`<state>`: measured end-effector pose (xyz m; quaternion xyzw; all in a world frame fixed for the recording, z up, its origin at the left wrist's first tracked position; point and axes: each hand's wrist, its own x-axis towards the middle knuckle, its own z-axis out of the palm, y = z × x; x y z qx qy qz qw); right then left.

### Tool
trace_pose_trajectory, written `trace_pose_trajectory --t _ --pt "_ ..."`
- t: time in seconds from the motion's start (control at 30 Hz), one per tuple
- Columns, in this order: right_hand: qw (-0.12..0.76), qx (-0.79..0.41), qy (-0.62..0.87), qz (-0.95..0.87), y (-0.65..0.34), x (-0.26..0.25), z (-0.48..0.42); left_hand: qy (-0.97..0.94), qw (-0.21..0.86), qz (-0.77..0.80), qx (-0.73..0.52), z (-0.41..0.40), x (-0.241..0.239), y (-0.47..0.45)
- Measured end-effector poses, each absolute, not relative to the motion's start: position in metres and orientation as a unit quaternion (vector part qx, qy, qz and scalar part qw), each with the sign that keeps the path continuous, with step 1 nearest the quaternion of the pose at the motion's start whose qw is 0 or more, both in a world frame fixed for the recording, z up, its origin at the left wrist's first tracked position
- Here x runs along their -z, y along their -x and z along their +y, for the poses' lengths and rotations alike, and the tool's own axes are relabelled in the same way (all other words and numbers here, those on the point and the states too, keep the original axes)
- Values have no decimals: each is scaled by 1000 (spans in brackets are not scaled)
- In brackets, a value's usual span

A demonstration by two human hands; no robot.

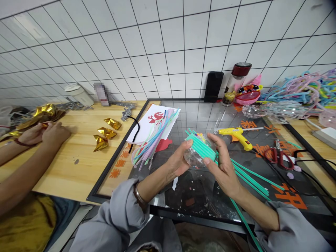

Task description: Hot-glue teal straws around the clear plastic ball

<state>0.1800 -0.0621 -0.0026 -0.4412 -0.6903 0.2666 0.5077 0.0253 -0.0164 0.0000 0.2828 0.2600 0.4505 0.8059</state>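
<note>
Between both hands is a clear plastic ball (pixel 194 159) with a row of green pipe cleaners (pixel 201 147) lying side by side across its near face. My left hand (pixel 178 161) grips the ball's left side, the thumb pressing on the green row's upper left end. On the other side my right hand (pixel 223 164) holds the ball, its thumb at the row's lower right corner and its fingers behind. Small coloured bits show through the ball's top. Loose green pipe cleaners (pixel 249 178) stretch under my right forearm, and another green length runs down past the table edge.
A yellow glue gun (pixel 235 134) and red-handled scissors (pixel 279 157) lie to the right, with black cables. Pastel pipe cleaners (pixel 154 140) rest on white paper (pixel 136 131). Behind stand a phone (pixel 213 86) and a glass bottle (pixel 233 87). At left, a co-worker's hands (pixel 49 134) are near gold foil pieces (pixel 106 133).
</note>
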Motion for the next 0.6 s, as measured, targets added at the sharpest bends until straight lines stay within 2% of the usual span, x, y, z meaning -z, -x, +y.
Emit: trace_pose_trajectory --t 0.6 --pt "539 -333 454 -626 -172 5 -63 -316 789 269 -453 -20 0 -27"
